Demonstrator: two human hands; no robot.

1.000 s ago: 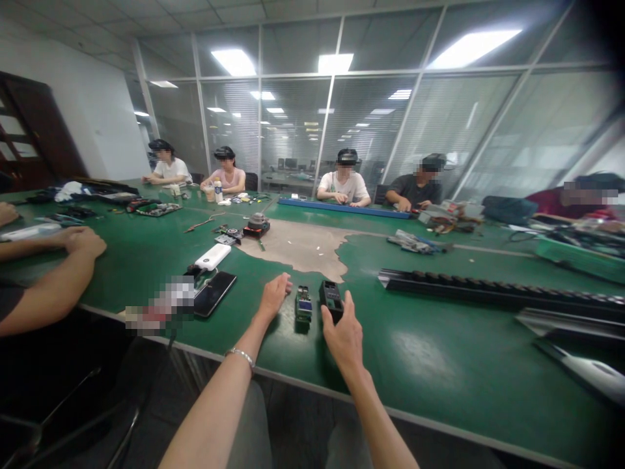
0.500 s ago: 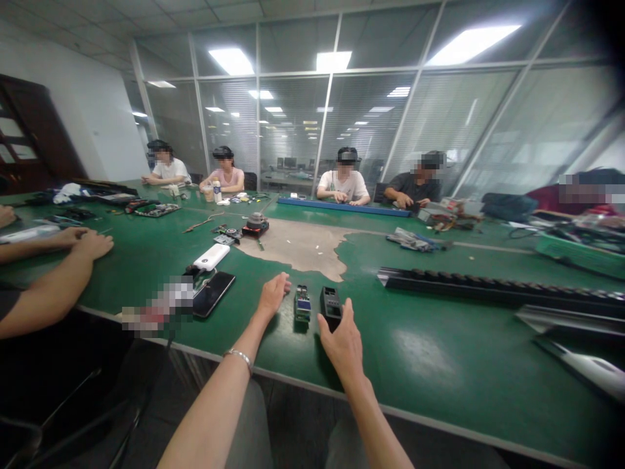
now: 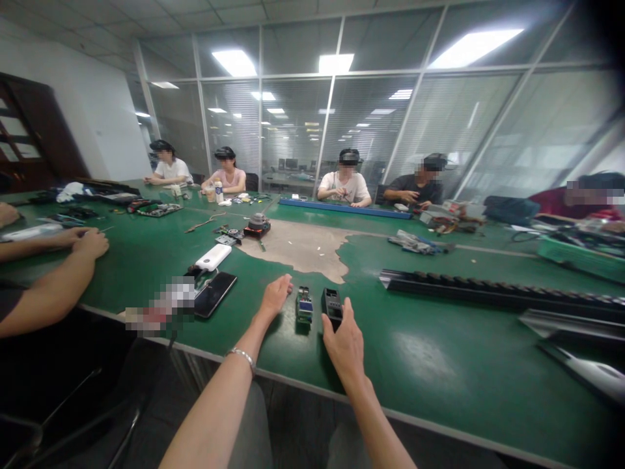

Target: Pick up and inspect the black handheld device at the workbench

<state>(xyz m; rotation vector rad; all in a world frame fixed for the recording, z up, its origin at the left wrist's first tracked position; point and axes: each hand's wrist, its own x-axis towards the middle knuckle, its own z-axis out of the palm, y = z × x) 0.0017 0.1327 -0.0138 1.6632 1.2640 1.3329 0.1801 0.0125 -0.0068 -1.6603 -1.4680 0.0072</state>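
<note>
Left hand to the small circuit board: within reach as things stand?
Looks like yes: the left hand is just left of the circuit board, with nothing visible between them. The black case sits on the board's other side.

My left hand (image 3: 277,296), right hand (image 3: 346,339): bare | silver bracelet (image 3: 243,357): 7 o'clock | my greyish trousers (image 3: 252,426): 6 o'clock

My counter (image 3: 469,391) is green, irregular tan patch (image 3: 303,251) around the middle. Right in front of me: circuit board (image 3: 305,309), black housing (image 3: 333,301) just beside it. Left: dark phone (image 3: 215,294), white device (image 3: 213,257). Right: long black strip (image 3: 488,294), green basket (image 3: 576,258). Far side: blue bar (image 3: 342,208).
</note>
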